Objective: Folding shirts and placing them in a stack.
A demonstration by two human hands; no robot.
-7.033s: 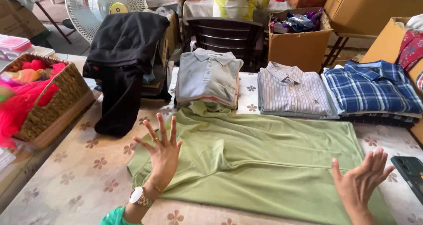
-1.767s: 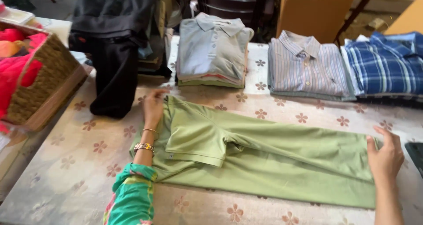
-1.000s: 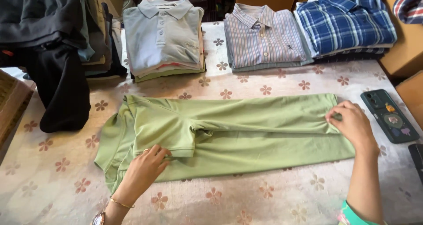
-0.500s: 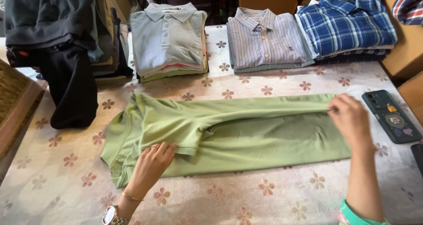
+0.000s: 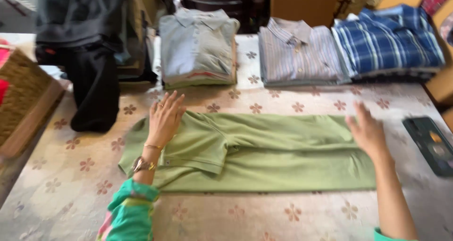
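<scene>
1. The green polo shirt [image 5: 264,151] lies flat across the middle of the bench [image 5: 71,184], folded lengthwise into a long band. Its collar end is toward the left; its hem end is toward the right. A short sleeve is folded over the top of the band near the collar end.
2. The left hand [image 5: 165,118] rests palm down on the collar end of the shirt, fingers spread, pinching nothing. The wrist carries a watch and a thin bangle; the sleeve is green with a pattern.
3. The right hand [image 5: 368,132] is over the hem end of the shirt, fingers extended and apart. It is blurred, so contact with the fabric cannot be confirmed. It grips nothing.
4. Behind the shirt, along the far edge of the bench, stand three stacks of folded garments, well apart from it: a grey polo stack [image 5: 200,47], a striped shirt stack [image 5: 302,54] and a blue plaid shirt stack [image 5: 387,40].
5. To the left of the grey stack, dark garments [image 5: 89,57] hang down onto the bench surface.
6. A woven basket [image 5: 23,99] sits at the left edge of the bench.
7. A dark phone [image 5: 432,144] lies at the right edge, near the right hand but not touching it.
8. The bench covering is pale with a flower pattern.
</scene>
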